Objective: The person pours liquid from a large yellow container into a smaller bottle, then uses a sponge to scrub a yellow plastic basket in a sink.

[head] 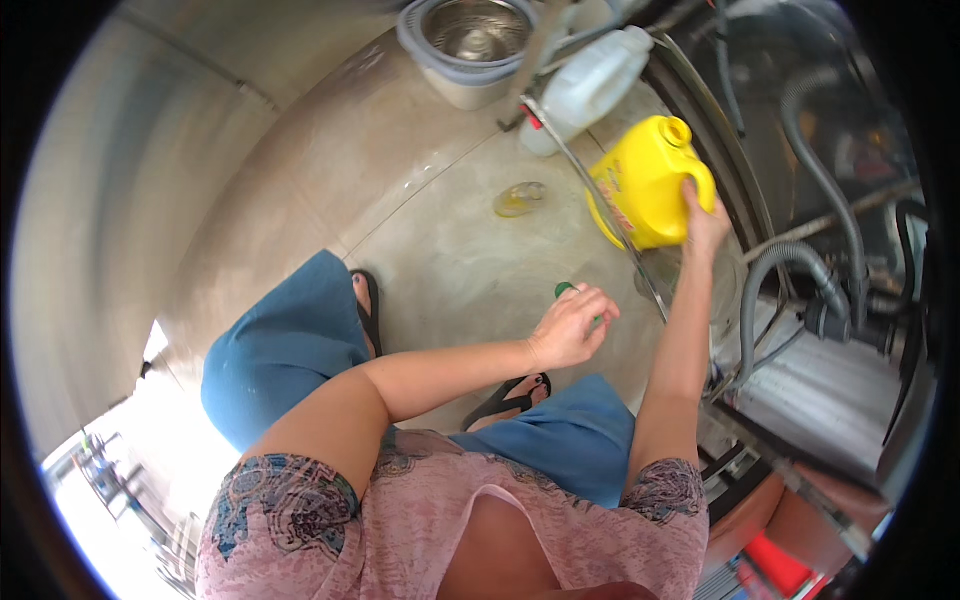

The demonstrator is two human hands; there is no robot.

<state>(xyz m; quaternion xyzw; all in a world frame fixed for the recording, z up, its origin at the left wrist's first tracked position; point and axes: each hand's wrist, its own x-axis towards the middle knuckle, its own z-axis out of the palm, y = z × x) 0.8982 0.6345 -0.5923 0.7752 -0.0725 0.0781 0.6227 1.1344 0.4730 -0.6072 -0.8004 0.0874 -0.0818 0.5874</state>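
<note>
My right hand (706, 225) grips the handle of a yellow plastic jug (649, 187), whose mouth is uncapped. The jug is partly behind a thin metal rod (592, 172). My left hand (571, 326) is closed around a small green object (564, 288), mostly hidden by the fingers; I cannot tell what it is. A translucent white plastic jug (592, 82) stands beyond the yellow one. A yellowish wet patch or clear thing (520, 199) is on the floor left of the yellow jug.
A mop bucket with a metal spin basket (476, 34) stands at the top. Grey corrugated hoses (780, 255) run on the right beside a metal frame. My feet in black flip-flops (367, 311) are on the tiled floor. A red item (780, 566) is at the lower right.
</note>
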